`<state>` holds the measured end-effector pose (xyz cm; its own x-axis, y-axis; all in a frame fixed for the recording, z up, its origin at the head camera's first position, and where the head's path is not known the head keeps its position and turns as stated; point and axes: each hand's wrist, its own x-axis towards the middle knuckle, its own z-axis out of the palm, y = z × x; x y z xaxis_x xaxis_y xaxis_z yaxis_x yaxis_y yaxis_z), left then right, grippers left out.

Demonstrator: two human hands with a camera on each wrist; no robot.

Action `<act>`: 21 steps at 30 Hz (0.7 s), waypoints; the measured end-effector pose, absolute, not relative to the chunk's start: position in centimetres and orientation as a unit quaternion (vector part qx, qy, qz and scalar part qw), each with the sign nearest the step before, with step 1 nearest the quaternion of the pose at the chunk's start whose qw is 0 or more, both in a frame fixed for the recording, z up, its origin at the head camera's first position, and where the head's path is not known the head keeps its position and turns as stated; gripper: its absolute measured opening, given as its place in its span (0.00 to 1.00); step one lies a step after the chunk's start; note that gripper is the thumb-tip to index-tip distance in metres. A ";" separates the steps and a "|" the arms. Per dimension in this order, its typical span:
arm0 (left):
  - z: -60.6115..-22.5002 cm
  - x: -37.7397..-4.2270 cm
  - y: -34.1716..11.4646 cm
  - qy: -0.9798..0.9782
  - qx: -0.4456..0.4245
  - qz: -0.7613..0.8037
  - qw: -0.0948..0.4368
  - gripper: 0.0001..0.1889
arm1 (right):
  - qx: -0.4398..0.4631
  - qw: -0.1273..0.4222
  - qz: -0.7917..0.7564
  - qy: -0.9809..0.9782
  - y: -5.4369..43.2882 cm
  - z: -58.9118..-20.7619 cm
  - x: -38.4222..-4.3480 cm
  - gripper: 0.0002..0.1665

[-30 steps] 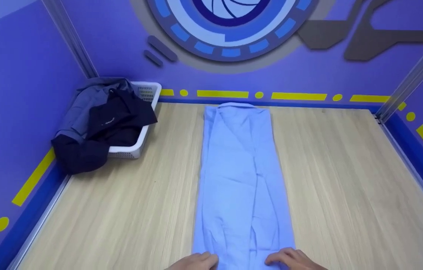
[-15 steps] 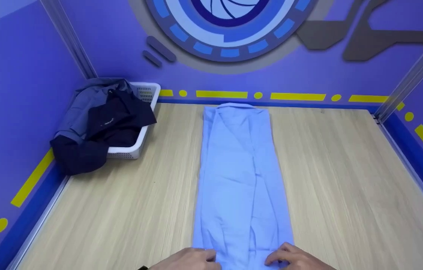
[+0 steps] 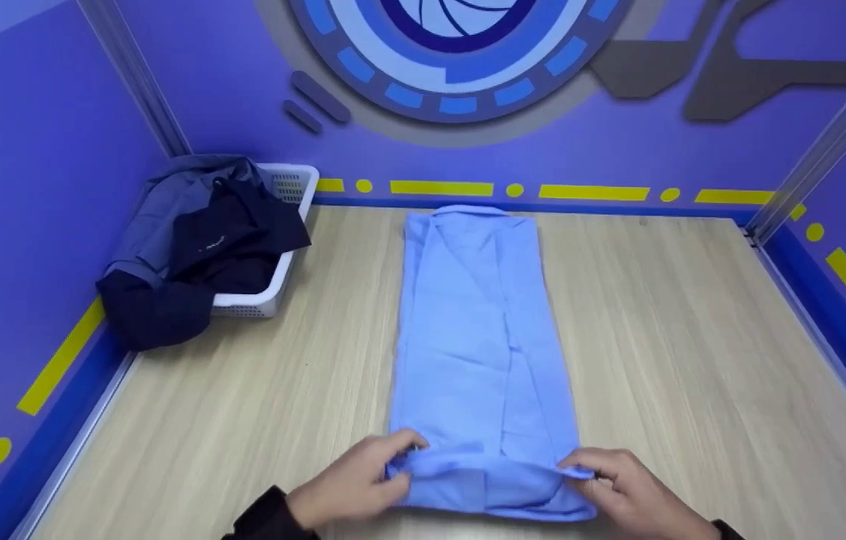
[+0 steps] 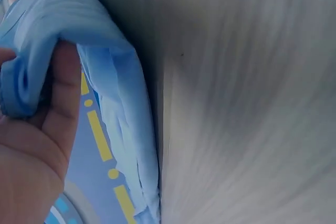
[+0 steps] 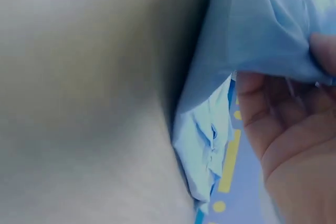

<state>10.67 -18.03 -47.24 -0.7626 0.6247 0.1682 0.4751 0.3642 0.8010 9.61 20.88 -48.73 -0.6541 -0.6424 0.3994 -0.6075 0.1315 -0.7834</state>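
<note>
A light blue shirt (image 3: 460,337), folded into a long narrow strip, lies on the table with its collar end toward the back wall. Its near end is lifted and turned over toward the far side. At the left corner of that end my left hand (image 3: 363,480) pinches the cloth between thumb and fingers; the left wrist view shows the fabric (image 4: 68,14) draped over the fingers. On the opposite corner my right hand (image 3: 637,491) grips the edge, thumb on top in the right wrist view, where the cloth (image 5: 252,35) hangs in a raised fold.
A white plastic basket (image 3: 307,195) stands at the back left, heaped with dark garments (image 3: 235,236), one hanging over its rim. Purple panels with yellow marks (image 3: 442,187) enclose the wooden table (image 3: 693,360) at the back and sides.
Both hands, earlier at the bottom of the head view on the shirt, have moved forward. They have lifted the shirt's near end and brought it up and over, away from the person.
</note>
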 end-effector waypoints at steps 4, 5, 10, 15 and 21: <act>-47.2 8.2 -17.3 0.825 0.247 0.502 0.082 0.18 | -0.285 0.063 -0.525 0.799 20.1 -47.5 8.0 0.10; -47.3 7.6 -17.0 0.828 0.225 0.507 0.083 0.18 | -0.242 0.089 -0.531 0.807 19.9 -47.2 7.5 0.06; -48.2 5.4 -16.1 0.857 0.137 0.488 0.095 0.16 | -0.087 0.199 -0.552 0.805 19.1 -46.8 4.9 0.12; -49.0 4.2 -16.0 0.859 0.092 0.484 0.141 0.21 | -0.055 0.252 -0.544 0.798 19.0 -47.8 3.6 0.16; -49.0 4.0 -16.4 0.836 0.085 0.498 0.213 0.28 | -0.126 0.299 -0.514 0.794 19.6 -48.9 3.9 0.22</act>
<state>3.97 -16.38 -48.97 -0.8948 0.3542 -0.2719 -0.0703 0.4897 0.8691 3.94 19.59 -48.91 -0.7899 -0.5070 -0.3449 0.1070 0.4398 -0.8917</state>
